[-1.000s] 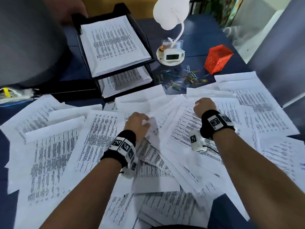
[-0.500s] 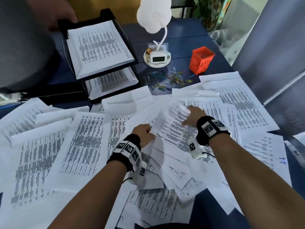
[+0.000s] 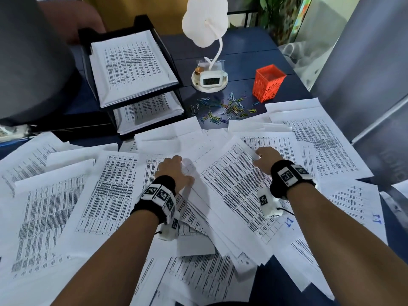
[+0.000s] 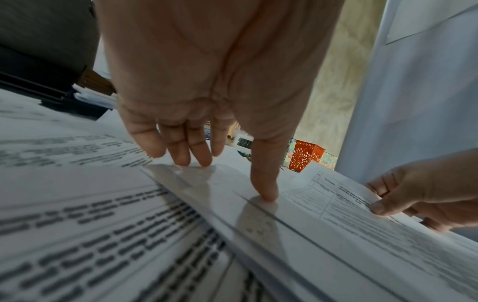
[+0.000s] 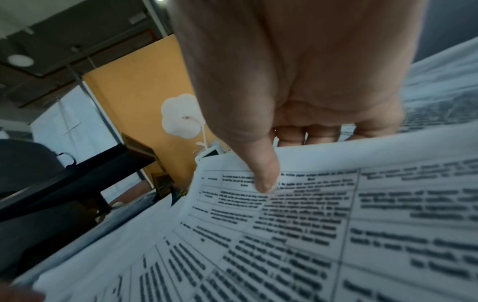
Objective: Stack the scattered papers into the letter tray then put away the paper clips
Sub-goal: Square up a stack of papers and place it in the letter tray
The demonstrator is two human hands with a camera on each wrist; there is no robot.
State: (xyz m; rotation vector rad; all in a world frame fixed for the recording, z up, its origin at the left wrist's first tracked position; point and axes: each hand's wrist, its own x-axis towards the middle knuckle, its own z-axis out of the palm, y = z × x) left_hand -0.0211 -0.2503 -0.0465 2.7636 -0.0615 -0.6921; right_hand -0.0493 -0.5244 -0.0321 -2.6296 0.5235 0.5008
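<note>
Printed papers [image 3: 55,206] lie scattered over the blue table. My left hand [image 3: 174,171] presses straight fingers and thumb down on a gathered sheaf [image 3: 234,180] at the centre; the left wrist view shows the fingertips [image 4: 191,161] on the top sheets. My right hand [image 3: 262,157] pinches the sheaf's far right edge, thumb [image 5: 266,181] on top and fingers beneath, lifting that edge a little. The black two-tier letter tray [image 3: 141,21] at the back left holds stacked sheets on both levels. Coloured paper clips [image 3: 223,109] are strewn behind the papers.
An orange mesh cup [image 3: 268,85] stands right of the clips. A white flower-shaped lamp with a small clock [image 3: 209,80] sits beside the tray. Another person in grey [image 3: 28,58] is at the back left, with a hand [image 3: 75,21] near the tray.
My right hand went from lying on the sheets to pinching their edge and drawing them toward the left hand. My left hand shifted onto the sheaf and now presses it.
</note>
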